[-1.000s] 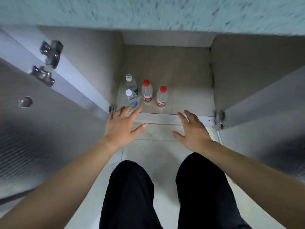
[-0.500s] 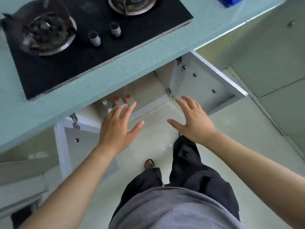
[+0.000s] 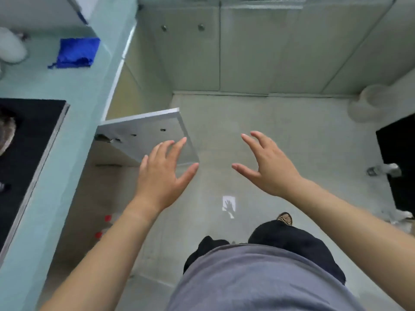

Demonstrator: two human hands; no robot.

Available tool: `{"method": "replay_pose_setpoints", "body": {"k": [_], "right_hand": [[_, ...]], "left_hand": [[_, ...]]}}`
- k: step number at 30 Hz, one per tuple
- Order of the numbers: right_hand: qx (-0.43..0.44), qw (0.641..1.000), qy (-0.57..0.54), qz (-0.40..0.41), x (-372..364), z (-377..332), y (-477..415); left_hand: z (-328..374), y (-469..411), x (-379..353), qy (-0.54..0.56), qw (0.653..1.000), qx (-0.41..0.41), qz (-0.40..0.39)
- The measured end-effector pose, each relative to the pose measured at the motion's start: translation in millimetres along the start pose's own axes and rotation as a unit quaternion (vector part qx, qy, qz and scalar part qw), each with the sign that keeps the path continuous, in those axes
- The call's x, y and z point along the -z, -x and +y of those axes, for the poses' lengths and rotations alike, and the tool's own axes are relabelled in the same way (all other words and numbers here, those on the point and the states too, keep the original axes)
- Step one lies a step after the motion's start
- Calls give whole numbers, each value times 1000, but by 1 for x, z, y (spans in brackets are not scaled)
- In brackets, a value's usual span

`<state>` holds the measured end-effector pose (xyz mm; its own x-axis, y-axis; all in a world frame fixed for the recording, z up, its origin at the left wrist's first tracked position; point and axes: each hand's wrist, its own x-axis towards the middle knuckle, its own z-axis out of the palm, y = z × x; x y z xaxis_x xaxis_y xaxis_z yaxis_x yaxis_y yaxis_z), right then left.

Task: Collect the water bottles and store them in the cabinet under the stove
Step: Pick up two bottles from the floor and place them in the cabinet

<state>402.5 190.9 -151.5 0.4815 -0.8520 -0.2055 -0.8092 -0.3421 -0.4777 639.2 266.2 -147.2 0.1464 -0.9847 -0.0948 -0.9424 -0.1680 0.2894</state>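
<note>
Teal countertop (image 3: 74, 90): one, along nine o'clock.
Cabinet door (image 3: 146, 133): one, standing open, ten o'clock.
Hands: two, left hand (image 3: 161, 173) and right hand (image 3: 267, 169), both spread wide, holding nothing.
Water bottles (image 3: 107, 218): two red caps, blurred, eight o'clock, under the countertop.

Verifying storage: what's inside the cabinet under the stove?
Two red bottle caps, blurred, show inside the open cabinet. The countertop and left forearm cover the rest, so no full count is possible.
</note>
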Motion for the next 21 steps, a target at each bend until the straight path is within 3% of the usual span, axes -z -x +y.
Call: {"method": "replay_pose_setpoints", "body": {"k": [10, 16, 21], "right_hand": [[-220, 966, -54, 122, 95, 215, 95], [-329, 923, -85, 183, 146, 342, 147], [-408, 882, -122, 204, 169, 417, 166]], "left_hand": [[258, -115, -74, -15, 968, -236, -82], [429, -163, -124, -30, 925, -360, -119], [530, -206, -148, -62, 882, -443, -150]]}}
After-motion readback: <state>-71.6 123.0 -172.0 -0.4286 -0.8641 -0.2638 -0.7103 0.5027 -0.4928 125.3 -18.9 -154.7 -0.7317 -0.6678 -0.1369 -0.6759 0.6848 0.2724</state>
